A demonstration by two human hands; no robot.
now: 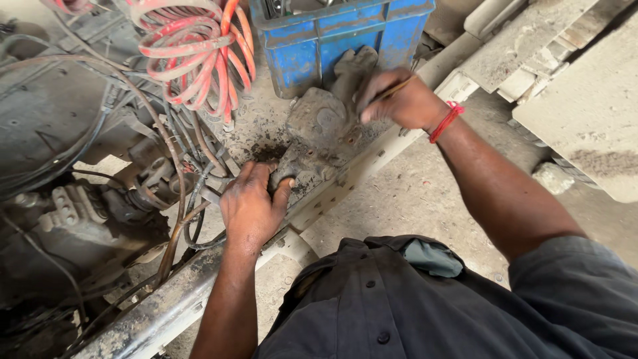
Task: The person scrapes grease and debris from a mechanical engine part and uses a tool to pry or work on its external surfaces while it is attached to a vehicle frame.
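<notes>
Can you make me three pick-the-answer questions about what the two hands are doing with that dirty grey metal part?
1. Where is the blue plastic crate?
A. Behind the grimy grey cast-metal part
B. On the person's lap
C. Under the frame rail

2. What colour is the coiled hose?
A. Green
B. Red
C. Yellow

3. What is the left hand doing?
A. Hanging free
B. Holding a cup
C. Gripping the part's lower edge

Answers: 1 A, the crate stands just beyond the part. 2 B, the coils are red. 3 C, its fingers wrap the part's edge, while the right hand presses a thin stick-like tool against the top.
</notes>
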